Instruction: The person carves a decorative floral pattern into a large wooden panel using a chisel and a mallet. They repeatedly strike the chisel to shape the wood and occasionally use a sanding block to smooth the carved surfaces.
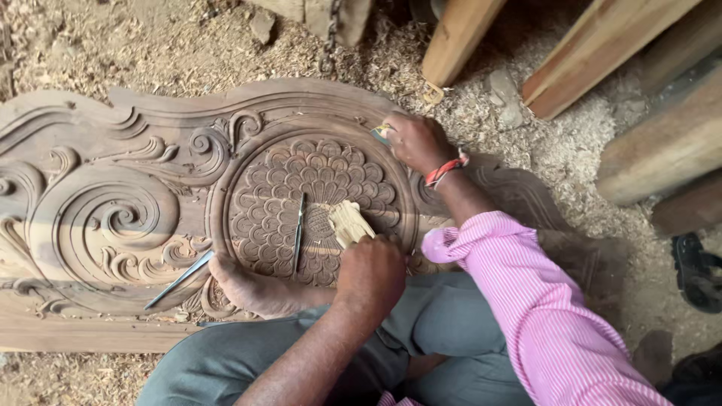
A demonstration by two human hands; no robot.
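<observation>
Left hand (371,272) fingers pinch a light, stiff wooden mallet (349,222); right hand (416,140) fingers grip, probably, a small chisel (381,133).

head camera, looking steeply down, close over carved panel (113,218) on the ground

My carved wooden panel (135,188) lay on the floor (556,143), which was thick with sawdust; 2 chisels (299,229) rested on the panel.
</observation>
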